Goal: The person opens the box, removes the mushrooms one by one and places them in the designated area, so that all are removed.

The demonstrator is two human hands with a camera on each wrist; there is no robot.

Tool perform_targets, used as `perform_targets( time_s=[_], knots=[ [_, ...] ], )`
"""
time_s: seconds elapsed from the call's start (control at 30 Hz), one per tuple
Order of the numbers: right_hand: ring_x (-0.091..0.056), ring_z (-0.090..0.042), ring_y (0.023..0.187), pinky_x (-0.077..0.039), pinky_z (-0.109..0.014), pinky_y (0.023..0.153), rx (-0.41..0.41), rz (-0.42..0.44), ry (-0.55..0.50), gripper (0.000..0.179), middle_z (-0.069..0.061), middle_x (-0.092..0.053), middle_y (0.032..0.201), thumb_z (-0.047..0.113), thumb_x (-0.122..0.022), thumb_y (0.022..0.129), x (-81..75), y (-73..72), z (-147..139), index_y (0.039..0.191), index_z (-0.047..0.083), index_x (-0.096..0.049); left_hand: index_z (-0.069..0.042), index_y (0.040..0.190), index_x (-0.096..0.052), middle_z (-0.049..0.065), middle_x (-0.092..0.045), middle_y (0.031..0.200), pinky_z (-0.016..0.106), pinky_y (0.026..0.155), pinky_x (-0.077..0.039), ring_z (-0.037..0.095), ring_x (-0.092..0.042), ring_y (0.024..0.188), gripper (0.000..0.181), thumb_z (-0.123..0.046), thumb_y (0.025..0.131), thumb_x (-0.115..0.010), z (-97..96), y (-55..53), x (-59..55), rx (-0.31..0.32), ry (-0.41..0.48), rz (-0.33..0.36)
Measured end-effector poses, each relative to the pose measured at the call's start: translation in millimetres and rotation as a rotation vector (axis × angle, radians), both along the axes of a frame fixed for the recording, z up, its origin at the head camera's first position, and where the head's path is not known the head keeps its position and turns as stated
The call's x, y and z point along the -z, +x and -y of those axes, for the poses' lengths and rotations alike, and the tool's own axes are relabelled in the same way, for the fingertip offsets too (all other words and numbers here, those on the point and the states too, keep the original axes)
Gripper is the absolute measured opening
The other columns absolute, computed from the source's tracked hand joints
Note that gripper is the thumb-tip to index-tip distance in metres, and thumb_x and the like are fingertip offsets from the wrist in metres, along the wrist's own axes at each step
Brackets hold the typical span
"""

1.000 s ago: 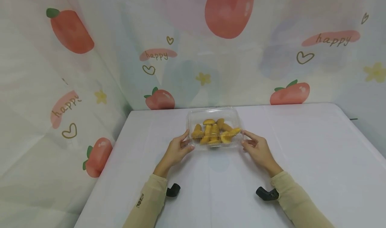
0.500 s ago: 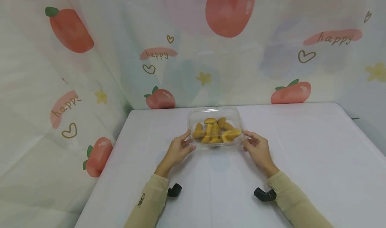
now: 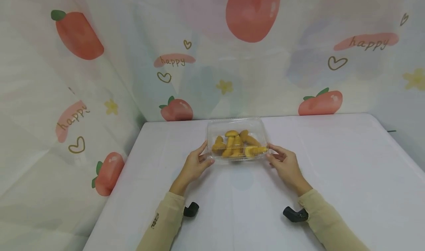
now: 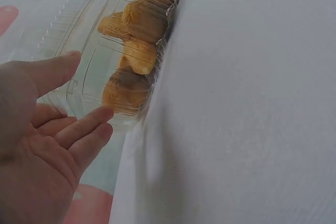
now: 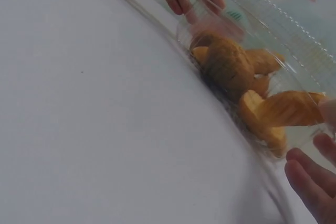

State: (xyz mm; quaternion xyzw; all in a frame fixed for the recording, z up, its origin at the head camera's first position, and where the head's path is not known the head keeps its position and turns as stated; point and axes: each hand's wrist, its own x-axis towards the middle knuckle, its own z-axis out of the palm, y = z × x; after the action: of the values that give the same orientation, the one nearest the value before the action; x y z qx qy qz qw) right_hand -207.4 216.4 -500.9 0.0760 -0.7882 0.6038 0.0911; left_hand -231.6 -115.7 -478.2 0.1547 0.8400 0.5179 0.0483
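Observation:
A clear plastic food box (image 3: pixel 217 127) is near the far edge of the table, with several yellow-brown mushrooms (image 3: pixel 237 144) inside. My left hand (image 3: pixel 194 164) holds its left end, and my right hand (image 3: pixel 286 166) holds the opposite end. In the left wrist view, the left thumb (image 4: pixel 60 72) lies along the box's upper side, with the other fingers at its end. The right wrist view shows right fingertips (image 5: pixel 302 169) at the box's near corner, beside a mushroom (image 5: pixel 289 108) leaning on its side. The rest of that hand is cut off by the frame.
A white cloth covers the table (image 3: pixel 239 206). Close behind the box hangs a printed curtain (image 3: pixel 206 77) with fruit and hearts. A black angled piece (image 3: pixel 191 209) sticks out by the left cuff, and another black piece (image 3: pixel 295 214) by the right cuff.
The rightmost mushroom has shifted inside the box and now lies flatter toward the right end. Both hands keep their places on the box, which has barely moved.

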Motion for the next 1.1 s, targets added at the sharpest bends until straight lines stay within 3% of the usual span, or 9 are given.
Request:
perform_targets(
  time_s=[0.1, 0.27, 0.33, 0.4, 0.47, 0.57, 0.63, 0.93, 1.1],
  knots=[
    [-0.067, 0.008, 0.091, -0.060, -0.021, 0.068, -0.065, -0.009, 0.026, 0.046, -0.023, -0.059, 0.141, 0.005, -0.065, 0.097, -0.9, -0.4, -8, 0.139, -0.011, -0.053, -0.008, 0.160, -0.027, 0.023, -0.031, 0.163, 0.038, 0.104, -0.052, 0.039, -0.057, 0.131, 0.077, -0.007, 0.095, -0.069, 1.0, -0.6, 0.7, 0.005, 0.015, -0.004],
    [-0.070, 0.006, 0.089, -0.060, -0.022, 0.067, -0.164, -0.028, 0.005, 0.049, 0.026, -0.062, 0.127, 0.001, -0.065, 0.096, -3.3, -0.8, -17, 0.139, -0.016, -0.050, -0.009, 0.160, -0.027, 0.024, -0.031, 0.163, 0.041, 0.104, -0.051, 0.041, -0.056, 0.133, 0.078, -0.009, 0.095, -0.070, 2.0, -1.0, 0.5, 0.018, 0.052, 0.004],
    [-0.070, 0.006, 0.089, -0.060, -0.022, 0.068, -0.182, -0.032, 0.008, 0.049, 0.034, -0.060, 0.122, -0.001, -0.065, 0.095, -4.4, -0.8, -19, 0.138, -0.018, -0.049, -0.008, 0.160, -0.027, 0.023, -0.031, 0.163, 0.041, 0.104, -0.051, 0.040, -0.056, 0.133, 0.078, -0.009, 0.095, -0.070, 2.1, -1.2, 0.3, 0.026, 0.061, 0.009],
    [-0.070, 0.006, 0.089, -0.061, -0.024, 0.067, -0.181, -0.026, 0.027, 0.048, 0.027, -0.063, 0.124, -0.001, -0.066, 0.094, -6.0, -0.1, -21, 0.136, -0.018, -0.051, -0.006, 0.160, -0.026, 0.021, -0.030, 0.164, 0.040, 0.104, -0.051, 0.038, -0.056, 0.134, 0.079, -0.009, 0.095, -0.070, 2.2, -1.6, 0.5, 0.036, 0.064, 0.014],
    [-0.069, 0.006, 0.089, -0.061, -0.026, 0.066, -0.180, -0.012, 0.046, 0.047, 0.006, -0.068, 0.129, -0.002, -0.067, 0.094, -8.0, 0.9, -23, 0.135, -0.017, -0.053, -0.005, 0.160, -0.025, 0.020, -0.028, 0.165, 0.040, 0.104, -0.051, 0.038, -0.055, 0.135, 0.079, -0.008, 0.095, -0.070, 2.3, -2.1, 0.8, 0.050, 0.067, 0.021],
    [-0.068, 0.008, 0.089, -0.061, -0.028, 0.065, -0.181, 0.012, 0.063, 0.047, -0.028, -0.062, 0.134, -0.002, -0.068, 0.093, -11.5, 2.3, -25, 0.134, -0.018, -0.053, -0.003, 0.160, -0.023, 0.020, -0.024, 0.166, 0.042, 0.105, -0.050, 0.039, -0.053, 0.137, 0.079, -0.007, 0.096, -0.069, 2.5, -3.8, 2.8, 0.073, 0.071, 0.027],
    [-0.068, 0.009, 0.089, -0.062, -0.029, 0.065, -0.189, 0.020, 0.066, 0.047, -0.039, -0.056, 0.134, -0.002, -0.068, 0.092, -13.6, 2.9, -26, 0.134, -0.018, -0.053, -0.002, 0.160, -0.021, 0.021, -0.022, 0.166, 0.045, 0.107, -0.048, 0.041, -0.051, 0.137, 0.079, -0.007, 0.096, -0.068, 2.8, -4.9, 4.2, 0.085, 0.076, 0.028],
    [-0.068, 0.004, 0.090, -0.062, -0.030, 0.065, -0.204, -0.002, 0.075, 0.046, -0.042, -0.057, 0.127, -0.006, -0.067, 0.091, -16.8, 2.5, -25, 0.132, -0.019, -0.053, -0.004, 0.160, -0.024, 0.022, -0.026, 0.165, 0.041, 0.105, -0.050, 0.040, -0.054, 0.135, 0.078, -0.009, 0.096, -0.068, 5.4, -2.4, -0.1, 0.084, 0.088, 0.028],
    [-0.067, 0.002, 0.094, -0.061, -0.026, 0.070, -0.198, 0.029, 0.133, 0.045, -0.036, -0.061, 0.128, -0.001, -0.070, 0.091, -19.4, 2.2, -28, 0.132, -0.015, -0.056, -0.003, 0.160, -0.025, 0.022, -0.026, 0.165, 0.039, 0.104, -0.051, 0.039, -0.056, 0.134, 0.079, -0.009, 0.095, -0.070, 7.7, -2.8, -1.8, 0.093, 0.096, 0.038]
  ],
)
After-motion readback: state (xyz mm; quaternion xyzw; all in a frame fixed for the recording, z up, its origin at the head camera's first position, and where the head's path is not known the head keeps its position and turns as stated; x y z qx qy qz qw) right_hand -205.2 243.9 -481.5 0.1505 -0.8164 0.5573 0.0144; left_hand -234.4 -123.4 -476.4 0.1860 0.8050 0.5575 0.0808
